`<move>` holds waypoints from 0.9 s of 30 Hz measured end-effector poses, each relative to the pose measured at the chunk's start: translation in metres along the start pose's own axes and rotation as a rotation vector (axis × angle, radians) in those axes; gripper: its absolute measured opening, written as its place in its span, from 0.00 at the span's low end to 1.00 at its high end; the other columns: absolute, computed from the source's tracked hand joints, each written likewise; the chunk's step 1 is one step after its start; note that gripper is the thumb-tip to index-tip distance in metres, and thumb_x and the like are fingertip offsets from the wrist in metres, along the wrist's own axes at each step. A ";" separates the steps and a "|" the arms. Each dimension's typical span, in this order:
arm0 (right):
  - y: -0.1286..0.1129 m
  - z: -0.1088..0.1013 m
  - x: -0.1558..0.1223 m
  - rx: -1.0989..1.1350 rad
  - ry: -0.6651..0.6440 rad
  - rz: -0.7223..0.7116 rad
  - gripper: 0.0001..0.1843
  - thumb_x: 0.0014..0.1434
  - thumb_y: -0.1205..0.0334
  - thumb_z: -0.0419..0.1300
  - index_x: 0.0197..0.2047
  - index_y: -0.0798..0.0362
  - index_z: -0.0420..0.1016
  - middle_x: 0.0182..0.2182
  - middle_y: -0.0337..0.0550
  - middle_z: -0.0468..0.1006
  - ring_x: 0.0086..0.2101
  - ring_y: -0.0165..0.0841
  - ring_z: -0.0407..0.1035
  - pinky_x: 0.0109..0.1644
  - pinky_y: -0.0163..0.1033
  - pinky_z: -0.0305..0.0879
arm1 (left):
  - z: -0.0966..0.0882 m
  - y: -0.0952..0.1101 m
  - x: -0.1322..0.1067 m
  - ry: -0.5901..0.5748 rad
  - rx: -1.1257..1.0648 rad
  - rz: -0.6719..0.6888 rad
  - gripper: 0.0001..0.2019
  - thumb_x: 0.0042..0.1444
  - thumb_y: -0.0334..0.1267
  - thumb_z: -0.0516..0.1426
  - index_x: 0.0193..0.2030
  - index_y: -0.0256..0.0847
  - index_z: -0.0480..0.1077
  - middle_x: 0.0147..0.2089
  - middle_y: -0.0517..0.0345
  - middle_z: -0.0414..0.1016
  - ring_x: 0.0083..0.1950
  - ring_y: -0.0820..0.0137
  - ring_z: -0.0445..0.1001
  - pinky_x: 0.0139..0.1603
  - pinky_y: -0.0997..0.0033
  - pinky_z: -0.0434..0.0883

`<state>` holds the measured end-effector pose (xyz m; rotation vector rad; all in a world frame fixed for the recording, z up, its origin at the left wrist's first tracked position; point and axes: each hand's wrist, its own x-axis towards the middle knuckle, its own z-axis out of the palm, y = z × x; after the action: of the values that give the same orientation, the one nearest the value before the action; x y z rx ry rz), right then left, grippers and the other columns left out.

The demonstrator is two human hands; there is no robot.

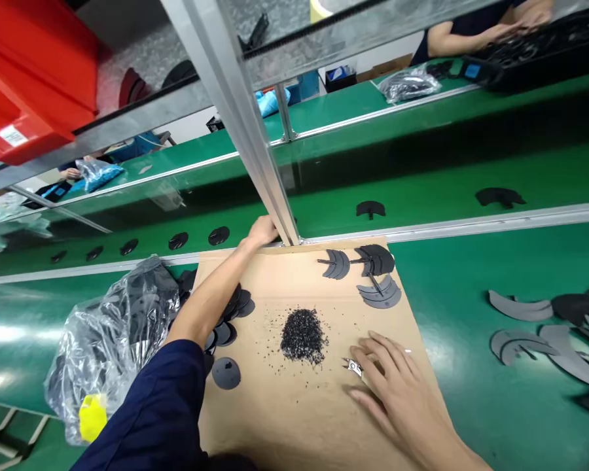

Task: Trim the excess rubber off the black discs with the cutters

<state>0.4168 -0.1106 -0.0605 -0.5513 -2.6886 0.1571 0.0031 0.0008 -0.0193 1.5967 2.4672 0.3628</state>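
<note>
Green matting covers the workbench (471, 405), and a brown cardboard sheet (285, 405) lies on it in front of the person. At the near right corner of the sheet the right hand (397, 392) rests flat, fingers spread and loose, gripping nothing. A small silver metal piece (353, 366) lies just beside its fingertips. Near the sheet's left edge sits a single black round disc (226, 373), and at the middle a heap of black crumbs (303, 335). Off the left edge slumps a clear plastic bag of black parts (112, 333), with more overlapping black discs (233, 314) between it and the forearm. Grey crescent cut-outs (520, 307) lie well apart on the matting to the right. At the far right corner of the sheet are three fans of dark crescent pieces (379, 291). The left hand (262, 232) reaches to the far edge, curled against the foot of an aluminium post (235, 111); whether it grips anything cannot be told. Beyond runs a green conveyor belt (422, 163) carrying spaced black discs (218, 235). Farther off, another person's hands (500, 29) work at a black tray.
</note>
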 end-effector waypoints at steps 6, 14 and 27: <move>0.002 -0.013 0.013 0.020 0.049 -0.045 0.18 0.74 0.52 0.49 0.55 0.53 0.73 0.51 0.56 0.76 0.53 0.51 0.71 0.51 0.54 0.73 | -0.027 -0.004 -0.021 0.071 -0.094 -0.010 0.10 0.59 0.26 0.55 0.44 0.36 0.77 0.47 0.44 0.81 0.53 0.56 0.79 0.56 0.63 0.73; -0.045 -0.014 0.072 0.266 0.125 -0.059 0.28 0.74 0.54 0.50 0.73 0.53 0.55 0.58 0.60 0.71 0.56 0.48 0.71 0.55 0.50 0.75 | -0.056 -0.025 -0.188 -0.080 -0.565 0.235 0.08 0.65 0.32 0.55 0.46 0.36 0.75 0.39 0.54 0.80 0.36 0.70 0.80 0.37 0.73 0.76; -0.072 -0.024 0.079 0.843 -0.302 0.385 0.22 0.67 0.42 0.57 0.52 0.51 0.75 0.29 0.41 0.76 0.27 0.36 0.68 0.30 0.40 0.69 | -0.030 -0.064 -0.231 0.032 0.170 0.237 0.13 0.61 0.21 0.53 0.45 0.37 0.75 0.45 0.48 0.77 0.51 0.59 0.75 0.56 0.60 0.74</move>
<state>0.3337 -0.1447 0.0030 -0.7794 -2.4109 1.4837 0.0334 -0.2386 -0.0059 1.9747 2.3918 0.2163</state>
